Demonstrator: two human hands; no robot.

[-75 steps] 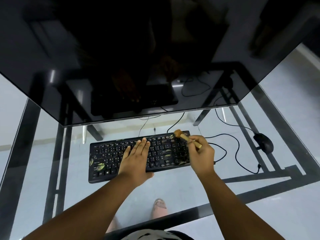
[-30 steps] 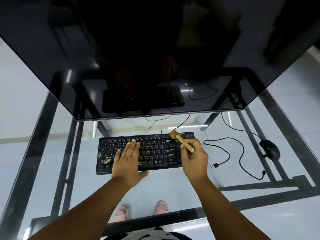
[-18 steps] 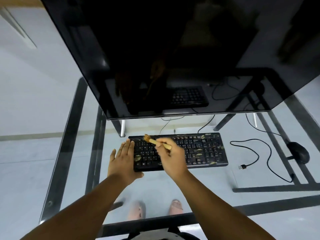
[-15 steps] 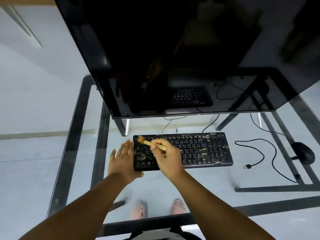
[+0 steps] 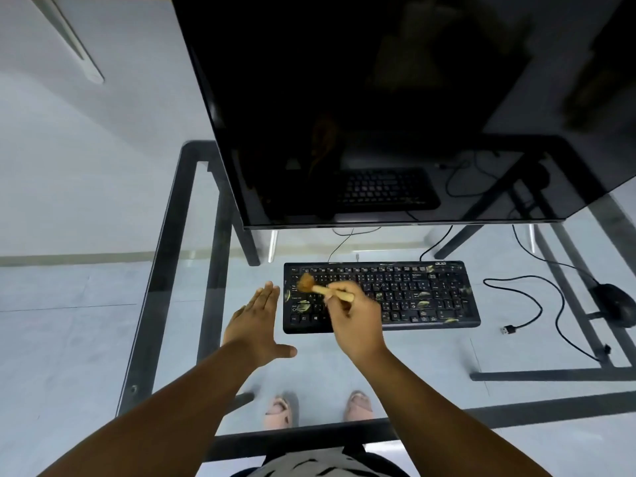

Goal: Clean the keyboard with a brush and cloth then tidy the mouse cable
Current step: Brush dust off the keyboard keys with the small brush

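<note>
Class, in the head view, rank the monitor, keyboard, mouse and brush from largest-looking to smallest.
1. monitor
2. keyboard
3 and 4. mouse and brush: look alike, unranked; fingers hide part of the brush.

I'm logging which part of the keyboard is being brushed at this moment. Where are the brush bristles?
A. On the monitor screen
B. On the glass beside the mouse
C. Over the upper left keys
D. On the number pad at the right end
C: the right hand grips the brush, and its bristles sit on the upper left keys of the keyboard, near the open left hand.
</note>
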